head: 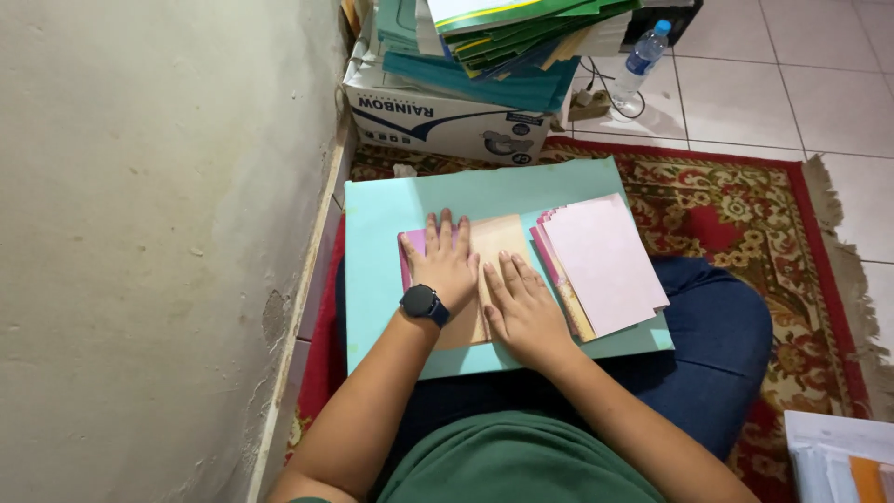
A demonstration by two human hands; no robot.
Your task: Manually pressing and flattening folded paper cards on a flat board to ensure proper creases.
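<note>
A tan sheet of paper [494, 251] lay in the middle of a big light blue board [382, 279]. The board rested on the person's lap. Both hands were on top of the tan sheet. The left hand [445, 263] lay flat on the left part of it, with the fingers spread wide and pointing away from the body. It pressed down and gripped nothing. A bit of pink paper [411, 244] peeked out beside that hand, near the thumb. A black watch [424, 305] sat on the left wrist.

The right hand [523, 303] lay flat too, on the lower right part of the tan sheet. Its fingers were straight and close together. It held nothing and only touched the paper. The two hands were just beside each other.

On the right side of the blue board was a stack of pale pink sheets [605, 265]. The stack sat a little crooked, just beside the tan sheet, and the right hand was near it but not touching it.

Under the blue board were blue trousers [717, 335] and a red patterned rug [745, 214]. Past the far edge of the board stood a white cardboard box [438, 121] with green and teal folders [503, 47] piled on top. A plastic water bottle [641, 61] stood on the tiled floor to the right of the box. A rough pale wall [158, 233] ran along the left side of the board.
</note>
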